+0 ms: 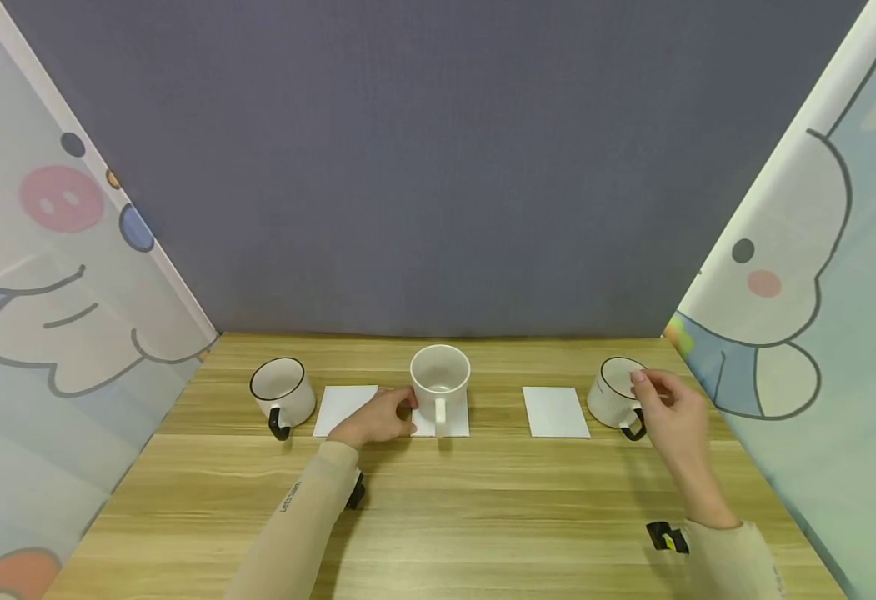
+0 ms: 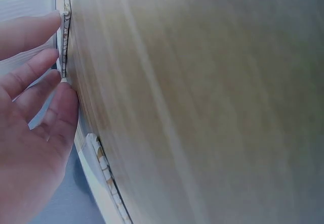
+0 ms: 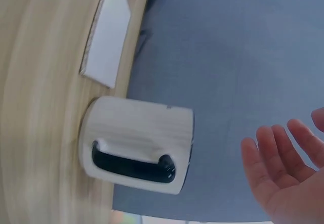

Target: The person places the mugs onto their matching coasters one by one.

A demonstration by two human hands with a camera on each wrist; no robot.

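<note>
In the head view my left hand (image 1: pixel 377 417) lies at the left edge of the middle white square (image 1: pixel 459 426), its fingertips right at that edge. On this square stands an all-white mug (image 1: pixel 432 398), its handle facing me. The left wrist view shows the fingers fairly straight, with thumb and fingertips along the square's layered edge (image 2: pixel 65 37). My right hand (image 1: pixel 683 421) is raised near the right mug (image 1: pixel 607 402), which is white with a dark rim and black handle. In the right wrist view, a gap separates its loosely bent fingers (image 3: pixel 276 155) from that mug.
A similar black-handled mug (image 1: pixel 293 403) stands at the left. White squares lie beside the two outer mugs, one on the left (image 1: pixel 342 406) and one on the right (image 1: pixel 556 412). A dark grey panel (image 1: pixel 438 183) rises behind the wooden table (image 1: pixel 483 525), with printed curtains at both sides.
</note>
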